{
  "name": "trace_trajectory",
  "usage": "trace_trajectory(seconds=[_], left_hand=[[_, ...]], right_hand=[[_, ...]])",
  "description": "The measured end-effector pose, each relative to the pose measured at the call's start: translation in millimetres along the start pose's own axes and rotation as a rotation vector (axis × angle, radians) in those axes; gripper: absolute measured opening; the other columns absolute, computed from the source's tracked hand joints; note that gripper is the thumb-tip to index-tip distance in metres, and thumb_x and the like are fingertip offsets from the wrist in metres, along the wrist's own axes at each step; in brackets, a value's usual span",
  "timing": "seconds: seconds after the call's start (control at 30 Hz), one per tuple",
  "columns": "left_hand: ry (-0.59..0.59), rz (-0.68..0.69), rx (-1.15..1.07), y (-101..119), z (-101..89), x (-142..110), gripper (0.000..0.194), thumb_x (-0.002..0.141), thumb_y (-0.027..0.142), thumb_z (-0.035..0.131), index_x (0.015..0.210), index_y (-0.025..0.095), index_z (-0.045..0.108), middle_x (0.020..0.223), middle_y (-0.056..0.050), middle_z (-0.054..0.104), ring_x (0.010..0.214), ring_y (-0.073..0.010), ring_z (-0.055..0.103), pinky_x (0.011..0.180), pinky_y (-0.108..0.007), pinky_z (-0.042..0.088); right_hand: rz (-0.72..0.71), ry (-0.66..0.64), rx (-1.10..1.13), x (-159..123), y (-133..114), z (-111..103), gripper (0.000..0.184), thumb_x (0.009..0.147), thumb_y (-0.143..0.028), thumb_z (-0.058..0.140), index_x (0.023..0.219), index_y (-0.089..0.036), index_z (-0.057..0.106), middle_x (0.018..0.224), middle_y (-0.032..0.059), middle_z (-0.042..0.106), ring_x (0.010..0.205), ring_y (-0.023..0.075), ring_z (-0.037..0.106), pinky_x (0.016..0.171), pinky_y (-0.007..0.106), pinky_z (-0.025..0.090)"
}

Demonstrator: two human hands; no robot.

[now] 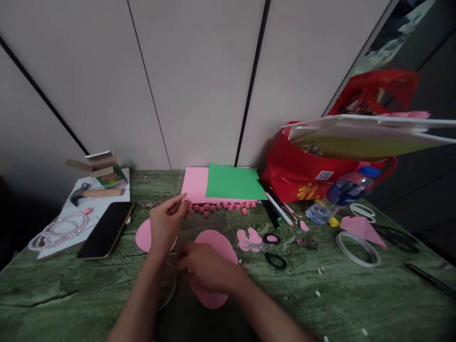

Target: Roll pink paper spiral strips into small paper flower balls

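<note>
My left hand (170, 217) reaches to the left end of a row of small pink paper rolls (213, 207). Its thumb and forefinger are pinched together; what they hold, if anything, is too small to make out. My right hand (204, 267), smeared by motion, hovers over a large scallop-edged pink paper shape (216, 241), and its fingertips cannot be read. Behind my left wrist lies a round pink paper piece (143, 236). A pale ring (172, 293), partly hidden, is between my forearms. Black-handled scissors (275, 260) rest on pink petal-shaped cutouts (243, 241).
Pink sheets (194, 183) and a green sheet (233, 183) lie by the wall. At left are a phone (106, 230), hammer (103, 192), bead strand (59, 230) and open box (110, 175). Pens (280, 209), a red bag (285, 166), bottle (351, 187) and tape roll (338, 244) stand right.
</note>
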State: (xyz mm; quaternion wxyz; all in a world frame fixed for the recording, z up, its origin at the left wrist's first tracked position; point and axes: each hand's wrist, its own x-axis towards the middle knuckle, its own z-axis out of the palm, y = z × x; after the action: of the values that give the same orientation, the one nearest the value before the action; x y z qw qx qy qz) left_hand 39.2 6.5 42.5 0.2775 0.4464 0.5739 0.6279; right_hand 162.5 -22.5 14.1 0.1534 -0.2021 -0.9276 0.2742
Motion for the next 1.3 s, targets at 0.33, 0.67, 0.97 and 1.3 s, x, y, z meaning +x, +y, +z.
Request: trace_trajectory(seconds=[0.33, 0.67, 0.97, 1.3], left_hand=[[-0.094, -0.063, 0.087, 5.3, 5.0, -6.1, 0.032, 0.066, 0.027, 0.064, 0.094, 0.012, 0.069, 0.038, 0.003, 0.057, 0.03, -0.0084, 0.043, 0.032, -0.019, 0.034], [-0.097, -0.029, 0.152, 9.4, 8.9, -9.8, 0.031, 0.065, 0.027, 0.065, 0.093, 0.015, 0.07, 0.044, 0.002, 0.062, 0.04, -0.0122, 0.055, 0.041, -0.021, 0.045], [-0.077, -0.155, -0.053, 10.5, 24.8, -20.7, 0.03, 0.067, 0.029, 0.065, 0.094, 0.016, 0.068, 0.07, -0.002, 0.071, 0.025, -0.0034, 0.04, 0.026, -0.017, 0.031], [0.14, -0.041, 0.113, 5.7, 29.9, -24.6, 0.03, 0.069, 0.028, 0.063, 0.096, 0.016, 0.068, 0.054, 0.003, 0.064, 0.028, -0.0051, 0.044, 0.03, -0.016, 0.037]], right_hand=[[-0.128, -0.144, -0.254, 6.9, -13.3, 43.8, 0.015, 0.08, -0.02, 0.052, 0.084, -0.017, 0.066, 0.098, 0.0053, 0.066, 0.076, 0.0189, 0.061, 0.048, 0.023, 0.04], [0.2, 0.33, 0.23, -19.3, 24.2, -56.3, 0.018, 0.074, -0.024, 0.063, 0.091, -0.02, 0.06, 0.073, -0.0024, 0.062, 0.058, 0.0105, 0.052, 0.052, 0.02, 0.036], [0.302, 0.713, 0.337, -17.4, 38.3, -55.6, 0.016, 0.072, -0.02, 0.061, 0.088, -0.018, 0.061, 0.079, -0.0002, 0.061, 0.055, 0.0091, 0.048, 0.053, 0.021, 0.038], [0.385, 0.554, 0.051, -25.9, 30.4, -68.1, 0.023, 0.075, -0.015, 0.058, 0.098, -0.021, 0.062, 0.102, 0.006, 0.06, 0.087, 0.0165, 0.058, 0.076, 0.029, 0.045]])
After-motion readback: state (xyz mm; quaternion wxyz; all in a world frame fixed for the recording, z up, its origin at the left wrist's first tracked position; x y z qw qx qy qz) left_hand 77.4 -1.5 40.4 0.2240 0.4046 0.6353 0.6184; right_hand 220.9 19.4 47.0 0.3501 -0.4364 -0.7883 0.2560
